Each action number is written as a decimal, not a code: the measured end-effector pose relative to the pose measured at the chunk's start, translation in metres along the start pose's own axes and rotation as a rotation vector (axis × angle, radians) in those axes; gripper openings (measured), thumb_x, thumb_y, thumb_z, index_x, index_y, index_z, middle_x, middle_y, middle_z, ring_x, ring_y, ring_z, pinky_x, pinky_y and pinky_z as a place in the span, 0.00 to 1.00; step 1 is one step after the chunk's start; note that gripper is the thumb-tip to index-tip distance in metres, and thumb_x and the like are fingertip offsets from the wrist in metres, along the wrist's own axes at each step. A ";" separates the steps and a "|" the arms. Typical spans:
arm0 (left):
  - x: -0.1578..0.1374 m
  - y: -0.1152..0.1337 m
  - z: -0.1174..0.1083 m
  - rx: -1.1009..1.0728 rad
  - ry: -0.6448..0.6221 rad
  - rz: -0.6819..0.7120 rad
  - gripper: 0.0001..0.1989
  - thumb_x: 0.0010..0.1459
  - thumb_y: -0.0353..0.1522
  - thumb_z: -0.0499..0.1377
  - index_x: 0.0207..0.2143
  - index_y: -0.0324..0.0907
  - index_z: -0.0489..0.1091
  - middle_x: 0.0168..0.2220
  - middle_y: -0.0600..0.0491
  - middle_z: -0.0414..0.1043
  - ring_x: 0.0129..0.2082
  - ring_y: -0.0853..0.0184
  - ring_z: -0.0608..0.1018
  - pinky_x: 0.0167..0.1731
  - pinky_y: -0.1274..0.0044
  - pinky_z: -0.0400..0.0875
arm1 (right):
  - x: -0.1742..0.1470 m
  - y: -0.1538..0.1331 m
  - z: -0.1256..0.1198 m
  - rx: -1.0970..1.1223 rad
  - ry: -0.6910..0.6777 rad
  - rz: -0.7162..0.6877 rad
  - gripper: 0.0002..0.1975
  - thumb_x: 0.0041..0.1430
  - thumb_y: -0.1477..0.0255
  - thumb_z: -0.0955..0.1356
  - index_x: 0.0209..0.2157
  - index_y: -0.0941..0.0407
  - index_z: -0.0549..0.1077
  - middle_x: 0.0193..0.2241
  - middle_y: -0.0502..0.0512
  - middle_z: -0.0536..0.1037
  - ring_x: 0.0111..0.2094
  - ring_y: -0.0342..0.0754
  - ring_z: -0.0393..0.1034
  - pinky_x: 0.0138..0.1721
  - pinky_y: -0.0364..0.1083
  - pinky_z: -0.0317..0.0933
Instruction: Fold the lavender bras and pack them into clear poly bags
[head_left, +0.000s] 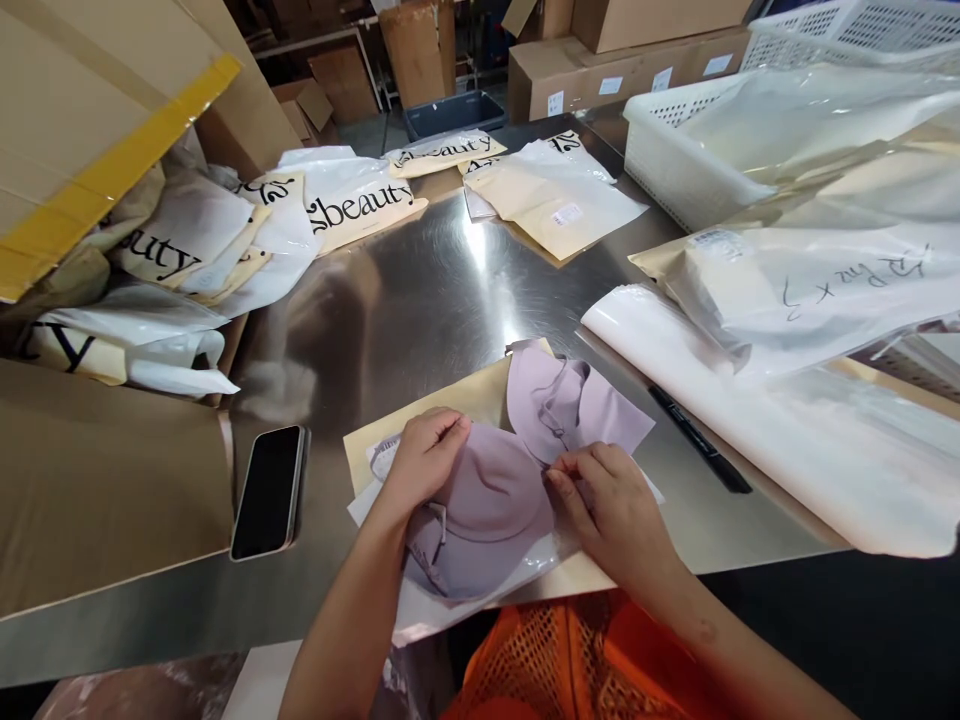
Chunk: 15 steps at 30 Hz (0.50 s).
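A lilac bra [499, 480] with smooth moulded cups lies on top of a cream and clear packaging bag [457, 395] near the table's front edge. My left hand [427, 455] pinches the upper edge of the left cup between thumb and fingers. At the middle of the bra, where the cups meet, my right hand [600, 495] has its fingertips closed on the fabric. The other cup and its band fold away to the upper right, with a thin strap looped over them. A tag shows on the bra beside my left wrist.
On the left lies a phone [268, 492] beside a large cardboard box [112, 480]. A black marker [699, 438] rests by a white plastic roll [750, 430] at right. Printed bags [367, 205] and a white basket [667, 165] stand farther back.
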<state>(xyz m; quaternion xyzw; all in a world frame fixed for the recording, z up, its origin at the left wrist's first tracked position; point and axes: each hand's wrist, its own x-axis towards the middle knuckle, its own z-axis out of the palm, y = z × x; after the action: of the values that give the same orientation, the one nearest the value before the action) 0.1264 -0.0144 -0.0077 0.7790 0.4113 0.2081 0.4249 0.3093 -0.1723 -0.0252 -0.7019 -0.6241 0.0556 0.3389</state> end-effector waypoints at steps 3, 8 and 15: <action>0.000 -0.001 0.003 -0.010 -0.025 0.014 0.17 0.62 0.39 0.52 0.22 0.42 0.62 0.24 0.56 0.62 0.28 0.68 0.67 0.30 0.76 0.58 | -0.001 -0.001 0.000 0.023 -0.003 0.006 0.09 0.67 0.69 0.63 0.34 0.57 0.70 0.30 0.54 0.68 0.33 0.49 0.61 0.35 0.48 0.55; 0.000 0.000 0.003 0.006 -0.049 0.034 0.17 0.62 0.39 0.52 0.22 0.42 0.63 0.24 0.56 0.64 0.28 0.68 0.68 0.30 0.76 0.59 | -0.006 -0.005 0.005 0.062 0.000 0.003 0.09 0.67 0.70 0.63 0.33 0.57 0.70 0.30 0.54 0.68 0.33 0.49 0.62 0.36 0.48 0.57; -0.003 0.007 0.002 -0.002 -0.133 0.024 0.12 0.58 0.40 0.57 0.30 0.42 0.73 0.30 0.53 0.72 0.32 0.65 0.72 0.31 0.76 0.62 | 0.007 -0.028 0.006 -0.016 0.129 -0.155 0.07 0.65 0.71 0.66 0.33 0.58 0.72 0.28 0.55 0.69 0.32 0.49 0.61 0.35 0.49 0.53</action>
<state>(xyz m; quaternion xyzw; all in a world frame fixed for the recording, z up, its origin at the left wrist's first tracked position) 0.1291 -0.0198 -0.0033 0.7956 0.3726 0.1615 0.4496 0.2840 -0.1641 -0.0116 -0.6562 -0.6539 -0.0210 0.3761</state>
